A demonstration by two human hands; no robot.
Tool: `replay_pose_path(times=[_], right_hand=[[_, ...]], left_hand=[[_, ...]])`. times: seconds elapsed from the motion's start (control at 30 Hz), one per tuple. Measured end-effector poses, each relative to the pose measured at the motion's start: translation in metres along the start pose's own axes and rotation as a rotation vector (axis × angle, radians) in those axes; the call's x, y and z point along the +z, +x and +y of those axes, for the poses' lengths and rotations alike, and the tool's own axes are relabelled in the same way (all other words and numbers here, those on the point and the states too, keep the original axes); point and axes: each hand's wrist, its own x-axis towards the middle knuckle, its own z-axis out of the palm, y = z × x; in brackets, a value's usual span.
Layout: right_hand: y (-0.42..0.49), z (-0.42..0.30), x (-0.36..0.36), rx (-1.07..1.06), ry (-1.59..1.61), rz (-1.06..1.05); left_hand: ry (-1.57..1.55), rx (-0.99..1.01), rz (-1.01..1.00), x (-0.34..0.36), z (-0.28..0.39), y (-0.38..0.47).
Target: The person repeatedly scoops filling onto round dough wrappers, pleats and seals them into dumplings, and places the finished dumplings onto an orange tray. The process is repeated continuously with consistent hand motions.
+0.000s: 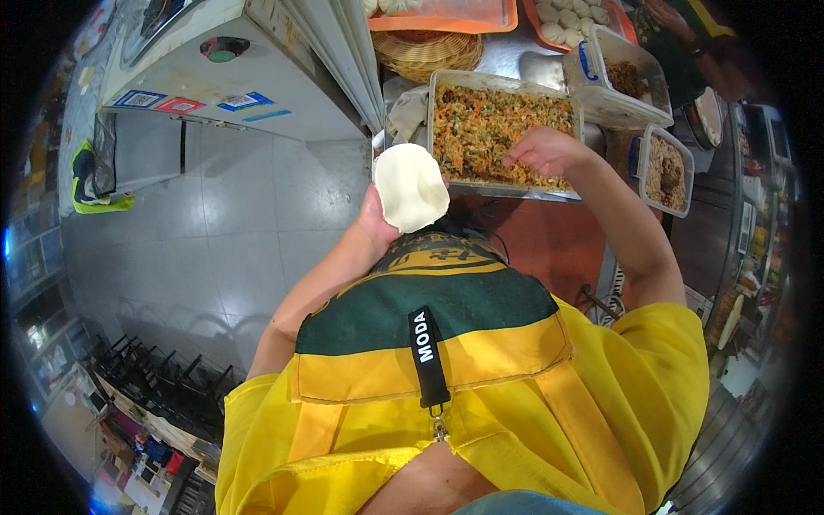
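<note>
A flat round dough wrapper (410,190) lies across my left hand (376,215), which supports it from below beside the near left corner of a big plastic tub. Chopped vegetable filling with orange and green bits (476,122) fills that tub (502,188). Over the filling's right part is my right hand (541,153), its fingers bent and the tips at the filling's surface. Whether those fingers pinch any filling cannot be told.
Behind the tub are a wicker basket (428,55) and orange trays (450,22) with buns. Smaller plastic containers (667,170) of filling stand at the right. Another person (682,51) is at the upper right. A white cabinet (257,84) stands at the upper left.
</note>
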Motion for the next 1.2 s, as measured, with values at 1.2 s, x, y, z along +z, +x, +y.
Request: replay_pose_path(times=[1.2], right_hand=[[-0.012, 0.068, 0.146, -0.678, -1.294, 1.428]], left_hand=[[0.221, 0.294, 0.03, 0.1, -0.056, 0.104]])
